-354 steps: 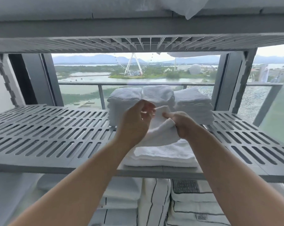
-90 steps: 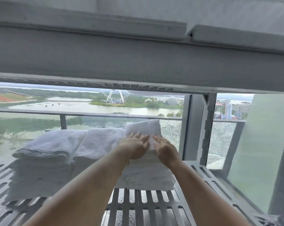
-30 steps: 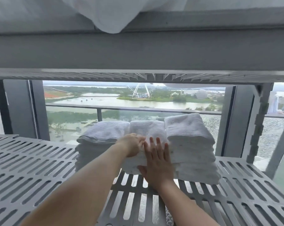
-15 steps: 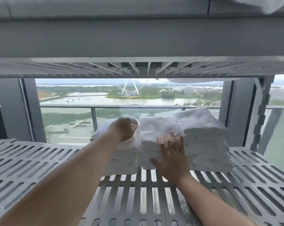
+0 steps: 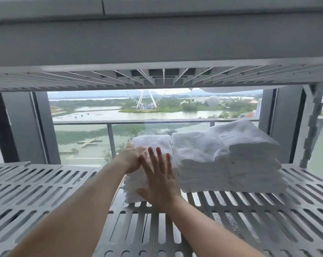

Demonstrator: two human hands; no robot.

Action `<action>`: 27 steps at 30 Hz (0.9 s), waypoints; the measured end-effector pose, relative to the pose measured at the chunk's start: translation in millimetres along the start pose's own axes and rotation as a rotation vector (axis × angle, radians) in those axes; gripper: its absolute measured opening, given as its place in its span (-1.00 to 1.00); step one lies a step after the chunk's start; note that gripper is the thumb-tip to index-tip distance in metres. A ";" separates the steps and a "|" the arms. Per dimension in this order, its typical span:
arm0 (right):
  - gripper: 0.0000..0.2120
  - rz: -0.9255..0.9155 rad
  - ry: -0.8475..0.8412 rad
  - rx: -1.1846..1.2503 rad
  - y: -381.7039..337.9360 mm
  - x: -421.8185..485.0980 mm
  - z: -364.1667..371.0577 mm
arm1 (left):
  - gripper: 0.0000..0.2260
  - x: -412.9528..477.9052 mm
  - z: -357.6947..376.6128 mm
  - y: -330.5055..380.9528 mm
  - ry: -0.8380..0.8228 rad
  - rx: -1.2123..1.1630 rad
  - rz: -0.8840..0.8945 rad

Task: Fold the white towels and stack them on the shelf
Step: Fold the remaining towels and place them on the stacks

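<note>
Three stacks of folded white towels stand side by side at the back of the grey slatted shelf (image 5: 249,216): a left stack (image 5: 153,143), a middle stack (image 5: 196,156) and a taller right stack (image 5: 249,154). My right hand (image 5: 158,180) lies flat with fingers spread against the front of the left stack. My left hand (image 5: 133,158) presses on that stack's upper left edge, its fingers partly hidden and blurred.
Another grey slatted shelf (image 5: 160,78) hangs low overhead. Behind the stacks is a window with a railing (image 5: 108,123). Grey uprights (image 5: 313,127) stand at the right. The shelf surface extends far to the left (image 5: 27,191) of the stacks.
Both hands have shifted from the middle stack to the left stack. The view has swung so the stacks sit further right.
</note>
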State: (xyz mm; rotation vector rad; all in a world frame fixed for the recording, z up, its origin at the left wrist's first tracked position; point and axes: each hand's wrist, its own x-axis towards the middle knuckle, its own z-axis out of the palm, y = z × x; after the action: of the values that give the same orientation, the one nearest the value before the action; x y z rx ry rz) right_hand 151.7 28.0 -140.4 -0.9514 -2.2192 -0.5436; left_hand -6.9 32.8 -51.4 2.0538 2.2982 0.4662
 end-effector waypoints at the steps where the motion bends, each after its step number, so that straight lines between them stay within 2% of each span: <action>1: 0.13 0.015 -0.020 -0.004 -1.2 1.0 5.8 | -0.56 0.5 3.4 -4.2 0.001 -0.056 0.001; 4: 0.07 0.077 -0.116 -0.031 -1.5 3.2 18.5 | -0.59 8.1 10.7 -12.5 0.032 -0.177 0.038; 8: 0.00 0.139 -0.233 -0.073 -1.0 10.5 25.3 | -0.62 18.2 22.4 -12.9 0.065 -0.203 0.076; 16: 0.10 0.223 -0.218 -0.073 -0.4 12.2 21.7 | -0.62 26.4 23.8 -17.4 0.086 -0.204 0.116; 24: 0.05 0.217 -0.233 -0.062 -1.3 9.0 18.2 | -0.61 19.2 22.7 -15.4 0.085 -0.211 0.128; 27: 0.04 0.212 -0.248 -0.040 -3.8 9.3 16.0 | -0.60 17.3 21.3 -13.2 0.019 -0.183 0.093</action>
State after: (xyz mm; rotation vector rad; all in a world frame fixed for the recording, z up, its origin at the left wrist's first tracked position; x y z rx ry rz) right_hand 137.6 39.4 -145.4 -1.3184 -2.2907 -0.3901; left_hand -17.4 52.9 -71.7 2.0817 2.0877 0.6752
